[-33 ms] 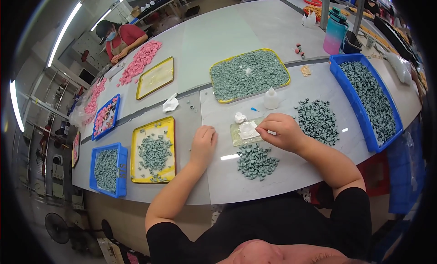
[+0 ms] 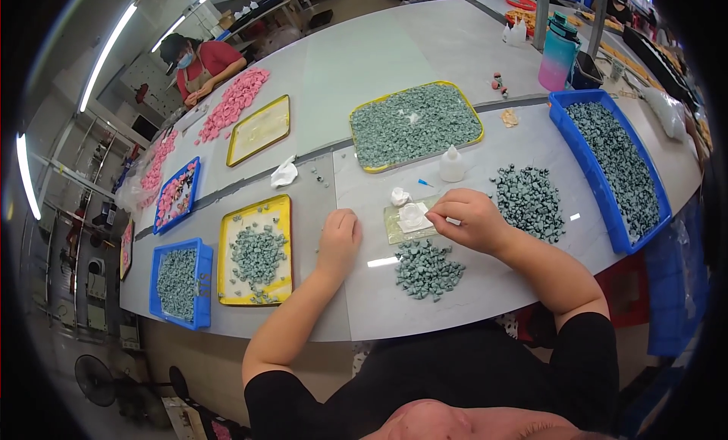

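My right hand (image 2: 472,220) has thumb and fingertips pinched together at the right edge of a small white pad with a round shallow dish (image 2: 413,216). Whatever the pinch holds is too small to make out. That pad lies on a yellowish flat plate (image 2: 394,229). My left hand (image 2: 339,241) rests on the table with its fingers curled inward; their inner side is hidden. Between my forearms lies a small heap of grey-green pieces (image 2: 428,269). Another heap of darker, shinier green pieces (image 2: 528,203) spreads right of my right hand. Crumpled white tissue (image 2: 400,196) touches the plate's far edge.
Beyond the plate stand a white squeeze bottle (image 2: 452,165), a blue dispensing tip (image 2: 425,183) and a yellow-rimmed tray of green pieces (image 2: 417,125). A long blue bin (image 2: 560,110) is at right; a yellow tray (image 2: 286,288) and blue bin (image 2: 202,315) at left. A co-worker (image 2: 205,65) sits far left.
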`<state>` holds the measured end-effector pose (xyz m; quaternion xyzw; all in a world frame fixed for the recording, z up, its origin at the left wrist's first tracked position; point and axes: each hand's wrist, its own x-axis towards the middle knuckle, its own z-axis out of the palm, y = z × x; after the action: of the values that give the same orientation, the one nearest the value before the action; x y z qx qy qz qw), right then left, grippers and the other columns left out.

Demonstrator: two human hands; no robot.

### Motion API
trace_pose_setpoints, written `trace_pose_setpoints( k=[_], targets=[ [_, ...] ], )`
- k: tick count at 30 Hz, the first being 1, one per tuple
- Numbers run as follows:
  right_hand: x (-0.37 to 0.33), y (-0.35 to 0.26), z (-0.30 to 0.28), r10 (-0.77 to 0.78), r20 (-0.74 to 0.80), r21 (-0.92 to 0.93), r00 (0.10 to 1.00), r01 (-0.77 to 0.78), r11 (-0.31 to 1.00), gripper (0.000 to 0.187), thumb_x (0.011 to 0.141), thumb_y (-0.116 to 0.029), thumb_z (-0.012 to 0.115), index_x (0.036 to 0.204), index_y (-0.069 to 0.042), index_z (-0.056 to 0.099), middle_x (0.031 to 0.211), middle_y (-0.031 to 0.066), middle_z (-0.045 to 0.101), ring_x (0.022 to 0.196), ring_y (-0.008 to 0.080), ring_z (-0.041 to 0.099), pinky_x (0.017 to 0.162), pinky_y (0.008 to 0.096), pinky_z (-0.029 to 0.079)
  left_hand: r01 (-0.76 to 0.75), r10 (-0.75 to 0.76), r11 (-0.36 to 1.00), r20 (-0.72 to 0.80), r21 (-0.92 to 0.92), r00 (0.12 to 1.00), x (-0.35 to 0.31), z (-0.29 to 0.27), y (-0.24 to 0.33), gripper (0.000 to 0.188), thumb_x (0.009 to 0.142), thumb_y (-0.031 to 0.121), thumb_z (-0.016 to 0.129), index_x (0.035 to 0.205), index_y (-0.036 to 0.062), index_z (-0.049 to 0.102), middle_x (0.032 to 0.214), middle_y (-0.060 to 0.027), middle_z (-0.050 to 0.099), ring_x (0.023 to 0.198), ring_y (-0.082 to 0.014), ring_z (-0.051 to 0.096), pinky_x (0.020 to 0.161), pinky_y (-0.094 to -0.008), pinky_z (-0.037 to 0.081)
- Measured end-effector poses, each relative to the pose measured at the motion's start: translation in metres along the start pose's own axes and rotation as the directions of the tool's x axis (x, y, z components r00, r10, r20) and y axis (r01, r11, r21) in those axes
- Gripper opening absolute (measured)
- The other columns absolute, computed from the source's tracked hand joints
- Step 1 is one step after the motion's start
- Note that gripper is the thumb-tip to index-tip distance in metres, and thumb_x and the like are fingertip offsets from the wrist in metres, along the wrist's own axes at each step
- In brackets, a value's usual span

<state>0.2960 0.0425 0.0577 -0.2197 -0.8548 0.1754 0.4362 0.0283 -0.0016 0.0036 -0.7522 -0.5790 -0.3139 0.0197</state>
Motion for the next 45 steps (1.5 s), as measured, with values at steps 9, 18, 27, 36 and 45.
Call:
trace_pose_setpoints(
  k=[9, 18, 27, 36, 45],
  targets=[
    [0.003, -0.011, 0.005, -0.019, 0.002, 0.013, 1.000, 0.019, 1.000, 0.004, 0.073, -0.004, 0.065, 0.073, -0.002, 0.062, 0.068, 0.0076, 0.059, 0.059, 0.0225, 0.056, 0.052, 0.0309, 0.045, -0.257, 0.218, 0.957, 0.251, 0.137, 0.943, 0.004, -0.016, -0.009, 0.014, 0.067, 0.002, 0.056, 0.079, 0.0030, 0.047, 0.079, -0.0125, 0.049, 0.077, -0.0304, 0.050, 0.068, -0.0391, 0.043],
    [0.004, -0.032, 0.006, -0.021, 0.016, 0.012, 1.000, 0.021, 1.000, 0.005, 0.073, -0.005, 0.066, 0.073, -0.002, 0.062, 0.069, 0.0078, 0.060, 0.060, 0.0226, 0.057, 0.054, 0.0311, 0.046, -0.233, 0.219, 0.968, 0.140, 0.089, 0.965, -0.004, -0.027, -0.014, 0.009, 0.072, 0.006, 0.056, 0.073, 0.0029, 0.047, 0.068, -0.0129, 0.051, 0.062, -0.0304, 0.053, 0.056, -0.0381, 0.045],
    [0.014, -0.042, 0.037, -0.004, -0.020, 0.004, 1.000, 0.004, 1.000, 0.008, 0.074, -0.008, 0.066, 0.069, -0.004, 0.061, 0.066, 0.0059, 0.059, 0.058, 0.0218, 0.057, 0.052, 0.0302, 0.046, 0.332, -0.723, -0.012, 0.238, -0.943, 0.649, 0.011, -0.080, -0.051, 0.009, 0.083, 0.009, 0.048, 0.076, 0.0051, 0.045, 0.064, 0.0006, 0.040, 0.053, -0.0096, 0.037, 0.043, -0.0238, 0.030],
    [0.029, -0.061, 0.067, 0.073, 0.022, 0.001, 0.997, -0.073, 0.997, 0.006, 0.074, -0.006, 0.065, 0.071, -0.003, 0.062, 0.067, 0.0065, 0.059, 0.059, 0.0209, 0.057, 0.054, 0.0296, 0.046, -0.355, -0.434, -0.900, 0.606, -0.254, 0.667, -0.017, -0.095, -0.134, 0.010, 0.080, 0.002, 0.044, 0.088, -0.0025, 0.045, 0.076, -0.0083, 0.045, 0.064, -0.0162, 0.043, 0.053, -0.0256, 0.039],
    [0.039, -0.058, 0.088, 0.124, 0.022, 0.019, 0.992, -0.125, 0.992, 0.002, 0.074, -0.003, 0.064, 0.074, -0.002, 0.063, 0.069, 0.0075, 0.061, 0.060, 0.0201, 0.058, 0.052, 0.0288, 0.046, -0.451, -0.421, -0.889, 0.526, -0.078, 0.739, -0.020, -0.104, -0.112, 0.022, 0.078, -0.003, 0.039, 0.096, -0.0088, 0.050, 0.101, -0.0193, 0.051, 0.101, -0.0323, 0.050, 0.089, -0.0403, 0.048]
  ],
)
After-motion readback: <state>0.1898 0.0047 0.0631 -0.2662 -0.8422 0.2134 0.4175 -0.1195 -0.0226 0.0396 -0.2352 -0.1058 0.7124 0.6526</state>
